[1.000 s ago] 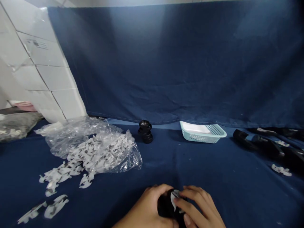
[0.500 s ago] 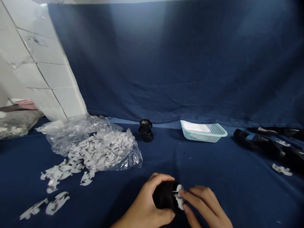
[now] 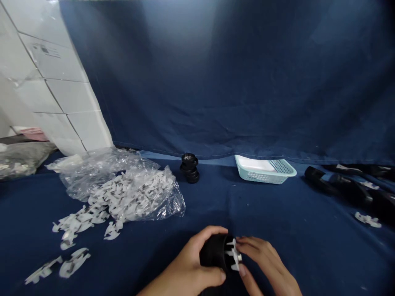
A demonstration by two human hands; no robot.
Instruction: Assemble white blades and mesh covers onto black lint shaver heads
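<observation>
My left hand (image 3: 193,267) wraps round a black cylindrical part (image 3: 212,251) at the bottom middle of the head view. At the cylinder's right-hand end sits a white plastic piece (image 3: 235,255) with thin prongs pointing into the black opening. The fingers of my right hand (image 3: 265,263) close on that white piece, index finger at its top edge and thumb below. How deep the prongs reach inside is hard to see.
A clear plastic bag (image 3: 138,193) spills many white pieces (image 3: 77,224) on the left. Black rings (image 3: 189,167) stand stacked behind my hands. A light-blue basket (image 3: 262,176) stands at the back, and black parts (image 3: 348,189) lie at the right beside a loose white piece (image 3: 368,220).
The white piece has turned at the cylinder's end, so its prongs now show more side-on. My right fingers have shifted slightly with it; my left hand keeps its hold.
</observation>
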